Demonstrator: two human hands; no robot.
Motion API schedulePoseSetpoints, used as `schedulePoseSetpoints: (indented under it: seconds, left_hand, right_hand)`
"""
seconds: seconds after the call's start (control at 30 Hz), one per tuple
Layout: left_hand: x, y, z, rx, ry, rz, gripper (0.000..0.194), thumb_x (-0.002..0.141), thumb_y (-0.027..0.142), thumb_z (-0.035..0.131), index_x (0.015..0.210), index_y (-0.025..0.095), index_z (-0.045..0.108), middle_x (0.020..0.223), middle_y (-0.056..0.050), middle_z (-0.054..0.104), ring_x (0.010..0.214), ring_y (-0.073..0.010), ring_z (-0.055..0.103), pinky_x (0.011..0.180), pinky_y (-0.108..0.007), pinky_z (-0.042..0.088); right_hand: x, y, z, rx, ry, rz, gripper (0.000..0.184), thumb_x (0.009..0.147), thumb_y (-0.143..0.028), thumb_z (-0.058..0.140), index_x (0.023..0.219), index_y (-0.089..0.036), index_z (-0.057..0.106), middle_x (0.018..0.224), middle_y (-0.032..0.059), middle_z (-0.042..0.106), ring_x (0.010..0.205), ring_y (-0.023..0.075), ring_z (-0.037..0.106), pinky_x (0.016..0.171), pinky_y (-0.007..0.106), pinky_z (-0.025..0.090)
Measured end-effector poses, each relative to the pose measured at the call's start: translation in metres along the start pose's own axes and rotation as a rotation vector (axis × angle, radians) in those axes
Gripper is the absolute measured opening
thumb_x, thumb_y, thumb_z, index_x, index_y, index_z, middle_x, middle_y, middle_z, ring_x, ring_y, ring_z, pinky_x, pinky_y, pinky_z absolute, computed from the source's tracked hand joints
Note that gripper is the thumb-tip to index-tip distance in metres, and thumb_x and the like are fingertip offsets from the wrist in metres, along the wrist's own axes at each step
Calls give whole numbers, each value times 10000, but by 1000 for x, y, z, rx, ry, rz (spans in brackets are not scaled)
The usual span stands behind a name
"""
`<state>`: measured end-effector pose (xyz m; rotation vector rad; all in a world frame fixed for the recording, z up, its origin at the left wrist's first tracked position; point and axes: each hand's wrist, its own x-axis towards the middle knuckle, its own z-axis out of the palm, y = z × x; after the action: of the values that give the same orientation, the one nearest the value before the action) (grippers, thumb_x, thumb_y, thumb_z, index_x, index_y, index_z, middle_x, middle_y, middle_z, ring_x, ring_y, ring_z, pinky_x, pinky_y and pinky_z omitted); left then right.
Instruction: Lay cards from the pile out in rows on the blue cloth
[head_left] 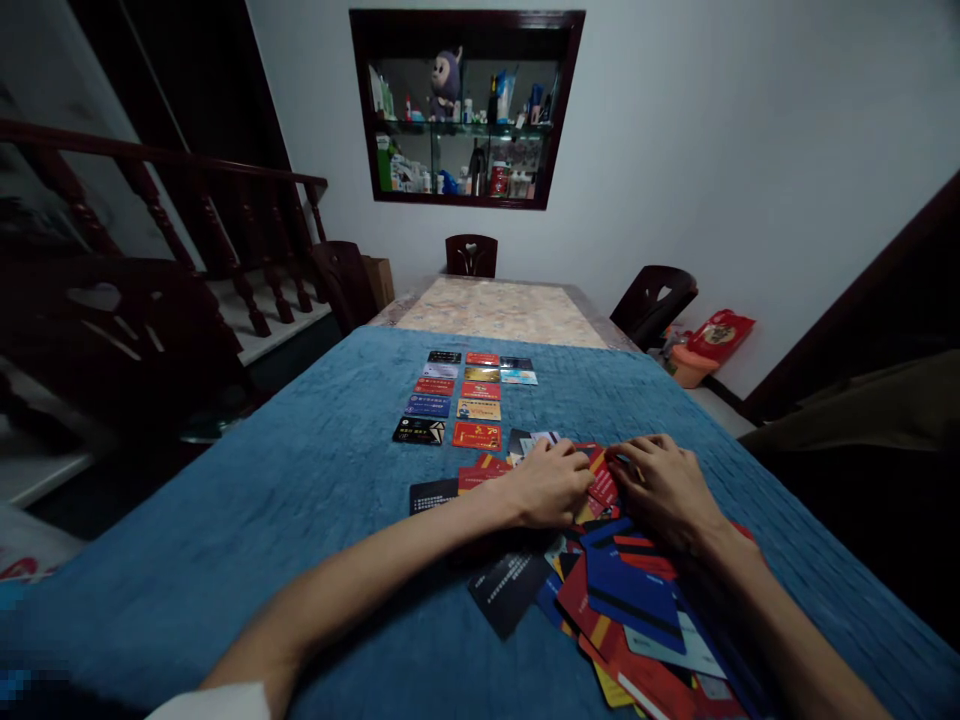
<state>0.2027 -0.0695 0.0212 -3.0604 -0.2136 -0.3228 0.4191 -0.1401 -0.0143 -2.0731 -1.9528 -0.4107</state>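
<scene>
My left hand point(551, 485) reaches across the pile of plastic cards, its fingers curled down over the cards at the pile's far side. What its fingertips grip is hidden. My right hand point(671, 490) is bent just to the right, fingers closed beside a red card point(602, 478) lying between the two hands; I cannot make out what they hold. Nearer to me spread loose cards, among them a blue card point(634, 595) with a black stripe and a black card point(510, 585). Beyond my left hand, several cards lie in neat columns, including a red card point(477, 435) and a black card point(420, 430).
A blue cloth point(300, 480) covers the near table; a marbled tabletop point(502, 310) shows beyond it. Dark wooden chairs point(471, 256) stand around. A wall cabinet point(465, 110) with bottles and a plush toy is behind, and a wooden railing point(187, 165) at left.
</scene>
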Motion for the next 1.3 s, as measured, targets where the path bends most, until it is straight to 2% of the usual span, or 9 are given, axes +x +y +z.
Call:
schedulePoseSetpoints:
  seconds: [0.3, 0.63, 0.83, 1.07, 1.3]
  left_hand:
    - [3, -2, 13, 26, -10, -78, 298, 967, 337, 438, 1027, 130, 644, 1149, -140, 632, 1106, -294, 511, 839, -437, 410]
    - [-2, -6, 9, -44, -6, -197, 346, 930, 430, 530, 1038, 122, 644, 1145, -144, 615, 1099, -292, 517, 857, -460, 421]
    - [-2, -9, 10, -80, 2, -242, 310, 906, 414, 564, 995, 129, 645, 1151, -141, 599, 1088, -288, 521, 868, -456, 428]
    - [-3, -10, 7, -78, 3, -232, 261, 919, 341, 519, 960, 129, 666, 1099, -142, 620, 1046, -289, 540, 844, -455, 438]
    - [-4, -15, -2, -129, -22, -227, 235, 903, 307, 528, 917, 143, 696, 1038, -109, 660, 1031, -277, 543, 865, -451, 440]
  right_hand:
    - [-2, -9, -1, 21, 0, 2, 286, 916, -393, 477, 1006, -272, 720, 966, 79, 726, 999, 282, 551, 761, 415, 403]
    - [-4, -14, 0, 78, 14, -34, 238, 886, -378, 533, 989, -273, 721, 1065, 67, 709, 1025, 275, 546, 768, 398, 431]
    - [-4, -16, -1, 127, 15, -130, 236, 892, -359, 526, 1023, -281, 707, 1106, 53, 716, 1079, 273, 549, 811, 419, 448]
    - [-6, -15, -4, 179, 0, -176, 270, 891, -430, 539, 1027, -275, 715, 1108, 79, 706, 1072, 283, 543, 820, 430, 453]
    - [-6, -17, -11, 202, -30, -188, 270, 858, -349, 560, 1073, -275, 705, 1123, 72, 702, 1079, 288, 533, 842, 443, 427]
